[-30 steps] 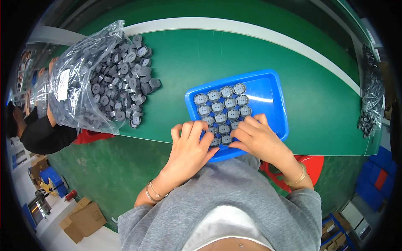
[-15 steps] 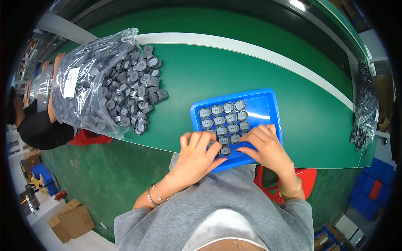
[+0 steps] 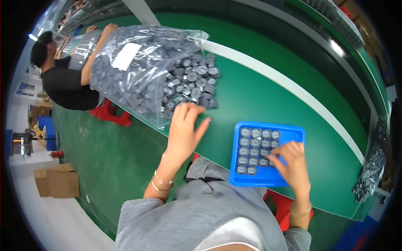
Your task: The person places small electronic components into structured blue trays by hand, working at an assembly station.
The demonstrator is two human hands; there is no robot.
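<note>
My left hand (image 3: 183, 129) reaches to the near edge of a heap of small round grey plastic parts (image 3: 197, 81). Its thumb stands apart from the fingers, and nothing shows in its grasp. Similar parts sit in rows inside a blue plastic tray (image 3: 302, 133), filling its left side. Over the tray's right half is my right hand (image 3: 293, 165), its thumb and forefinger nearly together beside one of the seated parts (image 3: 264, 152). Whatever lies between those fingertips, if anything, is too small to make out. The hand covers some parts below it.
A large clear bag (image 3: 138, 75) with more grey parts lies on the green table (image 3: 234, 96). Another bag of dark parts (image 3: 370, 167) is at the right end. On the left a person in black (image 3: 69, 83) works beside a red stool (image 3: 111, 115).
My left hand has left the tray and moved up and left to the heap. My right hand stays at the tray. The view has turned, shifting the table scene rightward.
</note>
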